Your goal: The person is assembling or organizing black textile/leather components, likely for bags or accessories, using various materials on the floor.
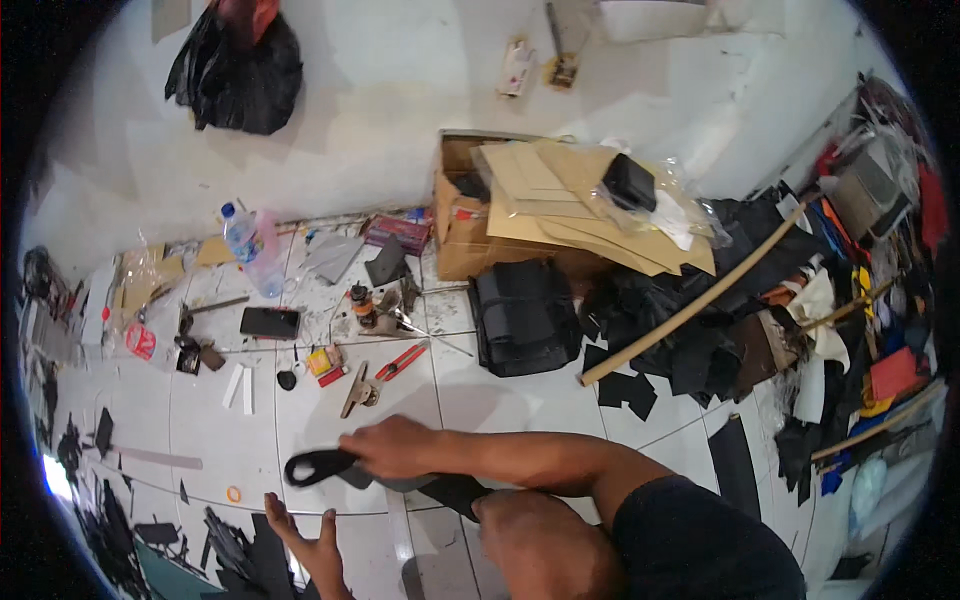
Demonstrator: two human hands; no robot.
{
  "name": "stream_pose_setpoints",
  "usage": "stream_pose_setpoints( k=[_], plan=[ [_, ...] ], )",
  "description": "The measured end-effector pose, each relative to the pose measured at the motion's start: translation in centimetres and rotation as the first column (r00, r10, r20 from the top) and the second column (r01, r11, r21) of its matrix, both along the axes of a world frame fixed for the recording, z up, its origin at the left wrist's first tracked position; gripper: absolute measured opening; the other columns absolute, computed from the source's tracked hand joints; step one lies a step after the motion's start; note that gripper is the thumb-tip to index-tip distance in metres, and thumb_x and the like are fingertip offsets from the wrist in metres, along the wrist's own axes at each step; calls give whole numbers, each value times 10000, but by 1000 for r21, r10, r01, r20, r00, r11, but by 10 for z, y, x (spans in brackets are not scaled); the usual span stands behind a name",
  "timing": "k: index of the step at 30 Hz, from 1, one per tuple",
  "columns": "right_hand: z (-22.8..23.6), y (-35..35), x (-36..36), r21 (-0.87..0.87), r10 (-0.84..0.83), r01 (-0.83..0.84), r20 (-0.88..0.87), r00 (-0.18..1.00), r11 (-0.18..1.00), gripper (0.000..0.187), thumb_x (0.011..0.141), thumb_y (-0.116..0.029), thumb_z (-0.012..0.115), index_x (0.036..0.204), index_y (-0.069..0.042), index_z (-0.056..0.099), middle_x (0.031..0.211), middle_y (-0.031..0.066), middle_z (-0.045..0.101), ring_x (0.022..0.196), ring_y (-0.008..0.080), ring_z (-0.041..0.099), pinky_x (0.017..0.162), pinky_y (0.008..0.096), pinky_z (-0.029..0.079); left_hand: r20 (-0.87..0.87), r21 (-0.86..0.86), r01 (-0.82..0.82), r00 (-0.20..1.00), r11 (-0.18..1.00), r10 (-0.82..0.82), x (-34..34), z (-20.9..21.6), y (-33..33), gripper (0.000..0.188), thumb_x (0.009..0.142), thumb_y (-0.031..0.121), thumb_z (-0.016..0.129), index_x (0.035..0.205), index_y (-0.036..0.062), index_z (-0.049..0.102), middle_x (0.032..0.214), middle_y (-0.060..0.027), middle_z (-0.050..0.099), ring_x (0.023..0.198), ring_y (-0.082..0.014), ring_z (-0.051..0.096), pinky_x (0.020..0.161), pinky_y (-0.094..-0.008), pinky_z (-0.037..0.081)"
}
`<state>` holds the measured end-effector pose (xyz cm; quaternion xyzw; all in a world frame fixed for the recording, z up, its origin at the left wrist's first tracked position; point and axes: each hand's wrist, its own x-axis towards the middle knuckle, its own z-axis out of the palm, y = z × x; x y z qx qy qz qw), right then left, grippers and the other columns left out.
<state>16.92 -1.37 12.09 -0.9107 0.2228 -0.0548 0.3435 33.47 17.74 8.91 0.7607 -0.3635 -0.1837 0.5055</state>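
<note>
My right hand (393, 447) reaches across from the right, its fingers closed round a black strip (455, 492) with a looped end that sticks out to the left. The strip's other end runs to my bent knee (545, 540). Lower and to the left, my left hand (305, 545) is raised over the floor, thumb and fingers apart, holding nothing. Just beyond my right hand, a metal clip (362, 390) and red-handled pliers (402, 362) lie on the white tiles.
Black scraps (245, 550) are strewn at the lower left. Ahead lie a phone (270, 322), a hammer (190, 322) and a bottle (240, 235). A stack of black pieces (525, 318) sits before a cardboard box (460, 245). A long wooden stick (690, 300) lies across material at right.
</note>
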Motion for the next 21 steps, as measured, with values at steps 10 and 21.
stream_pose_setpoints(
  k=[10,21],
  plan=[
    [107,45,-290,-169,-832,838,127,540,519,398,907,-308,599,1154,-10,507,927,268,624,885,461,614,732,495,491,-179,390,515,856,764,-485,-27,-64,74,447,884,291,691,1222,22,577,1087,-154,627,984,-242,590,836,-366,487],
    [149,55,-484,243,-906,958,423,35,151,413,910,-165,611,1264,11,493,1186,84,597,1050,131,540,879,290,442,-505,592,399,861,701,-64,2,-100,37,514,912,391,620,1267,27,547,1134,-101,648,885,-212,631,706,-357,516]
  ],
)
